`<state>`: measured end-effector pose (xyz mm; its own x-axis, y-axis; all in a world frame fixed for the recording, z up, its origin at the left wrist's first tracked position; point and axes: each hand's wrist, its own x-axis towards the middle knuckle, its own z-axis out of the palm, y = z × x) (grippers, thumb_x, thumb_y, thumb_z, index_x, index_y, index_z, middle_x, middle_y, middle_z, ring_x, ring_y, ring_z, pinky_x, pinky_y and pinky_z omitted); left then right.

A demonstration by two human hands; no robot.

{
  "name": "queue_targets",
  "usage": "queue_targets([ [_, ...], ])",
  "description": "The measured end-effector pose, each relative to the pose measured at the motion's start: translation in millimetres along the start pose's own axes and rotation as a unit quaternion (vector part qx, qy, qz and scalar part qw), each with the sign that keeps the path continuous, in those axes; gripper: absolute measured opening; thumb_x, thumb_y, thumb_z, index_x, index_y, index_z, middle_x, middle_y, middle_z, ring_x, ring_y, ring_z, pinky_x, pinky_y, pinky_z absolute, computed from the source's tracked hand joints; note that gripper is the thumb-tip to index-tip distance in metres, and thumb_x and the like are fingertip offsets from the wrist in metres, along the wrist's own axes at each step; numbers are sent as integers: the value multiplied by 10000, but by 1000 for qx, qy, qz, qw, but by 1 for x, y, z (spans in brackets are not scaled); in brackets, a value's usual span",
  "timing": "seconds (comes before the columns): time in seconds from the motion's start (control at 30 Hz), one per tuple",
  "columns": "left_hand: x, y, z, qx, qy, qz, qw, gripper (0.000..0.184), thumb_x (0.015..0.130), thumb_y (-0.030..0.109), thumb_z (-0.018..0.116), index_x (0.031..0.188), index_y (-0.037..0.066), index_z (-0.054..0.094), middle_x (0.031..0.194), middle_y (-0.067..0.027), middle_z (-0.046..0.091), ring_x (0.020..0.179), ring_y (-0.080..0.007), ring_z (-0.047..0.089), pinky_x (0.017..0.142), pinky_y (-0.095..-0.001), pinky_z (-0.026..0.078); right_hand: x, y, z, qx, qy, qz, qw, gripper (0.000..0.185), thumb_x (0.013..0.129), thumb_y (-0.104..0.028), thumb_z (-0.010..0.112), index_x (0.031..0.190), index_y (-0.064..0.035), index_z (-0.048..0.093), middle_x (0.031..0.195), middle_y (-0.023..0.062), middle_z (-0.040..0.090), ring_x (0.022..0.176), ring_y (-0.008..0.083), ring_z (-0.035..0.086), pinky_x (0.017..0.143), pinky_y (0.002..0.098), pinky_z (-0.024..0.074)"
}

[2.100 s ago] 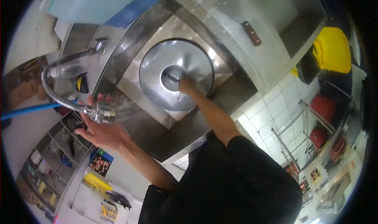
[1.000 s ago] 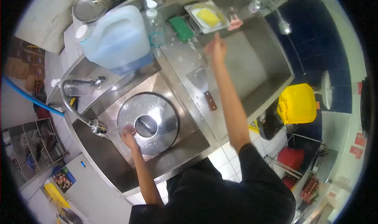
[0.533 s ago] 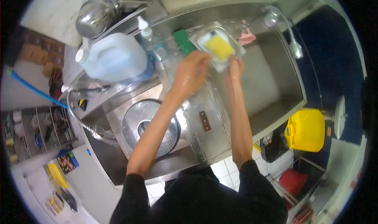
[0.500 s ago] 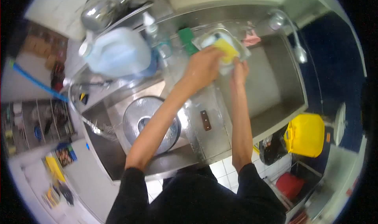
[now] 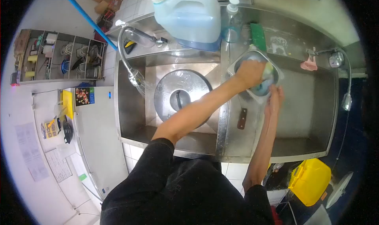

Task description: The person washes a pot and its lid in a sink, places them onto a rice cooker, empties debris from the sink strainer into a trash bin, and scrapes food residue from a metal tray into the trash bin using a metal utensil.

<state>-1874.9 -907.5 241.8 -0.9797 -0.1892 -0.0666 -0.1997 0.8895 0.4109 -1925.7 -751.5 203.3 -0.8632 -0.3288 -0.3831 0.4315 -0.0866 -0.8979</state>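
A small rectangular metal pan (image 5: 233, 68) is tilted over the divider beside the right basin. My left hand (image 5: 251, 73) is closed on a yellow-green sponge (image 5: 268, 71) and reaches into the pan. Motion blurs the sponge, and the hand hides part of it. My right hand (image 5: 276, 97) grips the pan's near right rim, fingers partly hidden. A brown knife handle (image 5: 242, 118) lies on the steel divider below the pan. Behind the pan stands a green scouring pad (image 5: 258, 37).
In the left basin, water runs from a hose faucet (image 5: 136, 78) beside a round metal lid (image 5: 164, 90). A large jug (image 5: 193, 19) and a pump bottle (image 5: 231, 23) stand behind. A pink cloth (image 5: 309, 63) hangs at the right basin's back edge, near another faucet (image 5: 346, 100).
The view has swung left, so the sinks sit farther right in it. My left hand has moved the sponge down into the pan, while my right hand still holds the rim.
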Motion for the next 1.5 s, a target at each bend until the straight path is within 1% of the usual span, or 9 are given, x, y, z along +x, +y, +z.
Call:
queue_targets([
  [0.27, -117, -57, 20, -366, 360, -248, 822, 363, 924, 376, 573, 900, 21, 645, 701, -144, 643, 581, -273, 611, 560, -383, 488, 4, 13, -1, -12, -32, 6, 999, 254, 848, -80, 624, 1099, -46, 604, 934, 21, 612, 840, 101, 550, 794, 257, 447],
  [0.33, -187, -95, 28, -452, 200, -385, 779, 412, 937, 429, 548, 929, 34, 663, 713, -93, 649, 611, -170, 615, 554, -343, 485, -2, 11, -5, -155, 57, 19, 986, 201, 885, -139, 637, 1048, -34, 584, 894, 34, 581, 857, 126, 541, 815, 286, 449],
  [0.43, -293, -210, 103, -271, 136, -379, 874, 424, 932, 423, 537, 963, 17, 653, 704, -89, 651, 604, -218, 626, 561, -371, 512, -34, 15, 8, -335, 185, -322, 866, 171, 916, -175, 626, 950, -29, 543, 855, 52, 540, 831, 138, 515, 785, 294, 438],
  [0.63, -370, -326, 218, 33, 133, -534, 834, 435, 889, 256, 565, 1229, -14, 539, 1334, -247, 488, 1200, -354, 512, 872, -458, 489, -158, 122, 89, -304, 27, -336, 891, 104, 909, -113, 589, 951, -18, 573, 847, 103, 557, 810, 195, 546, 745, 290, 439],
  [0.73, -376, -294, 250, 153, 148, -282, 935, 412, 798, 103, 629, 1194, -3, 584, 1211, -215, 571, 1093, -423, 534, 965, -511, 414, -176, 235, 160, -336, -88, -27, 937, 152, 884, -107, 606, 1015, -30, 590, 925, 133, 635, 847, 235, 626, 753, 369, 486],
  [0.93, -350, -380, 229, 67, 189, -292, 935, 347, 785, 152, 680, 1118, 87, 608, 1040, -148, 567, 929, -337, 575, 739, -454, 493, -140, 487, 215, -393, -125, 72, 908, 328, 971, -295, 453, 1025, -5, 597, 992, 204, 627, 893, 399, 607, 793, 450, 475],
  [1.07, -244, -403, 245, -21, 438, -257, 861, 231, 835, 177, 597, 1016, 34, 612, 949, -174, 608, 844, -386, 577, 786, -477, 456, -141, 485, 228, -390, -168, 133, 896, 519, 983, -423, 342, 1016, 19, 613, 949, 305, 620, 904, 492, 587, 803, 549, 452],
  [1.3, -178, -369, 256, -40, 88, 60, 994, 429, 763, 196, 696, 1178, 134, 610, 1136, -127, 610, 1128, -316, 530, 1012, -433, 394, -137, 457, 214, -450, -160, 143, 867, 546, 952, -477, 427, 936, 15, 663, 863, 278, 648, 831, 449, 634, 752, 467, 490],
  [1.5, -353, -421, 251, 55, 255, -483, 836, 454, 901, 380, 553, 1203, 41, 567, 978, -164, 633, 865, -294, 627, 752, -442, 505, -126, 456, 217, -419, -162, 194, 872, 511, 919, -476, 444, 990, -28, 679, 979, 244, 661, 905, 464, 622, 843, 502, 475],
])
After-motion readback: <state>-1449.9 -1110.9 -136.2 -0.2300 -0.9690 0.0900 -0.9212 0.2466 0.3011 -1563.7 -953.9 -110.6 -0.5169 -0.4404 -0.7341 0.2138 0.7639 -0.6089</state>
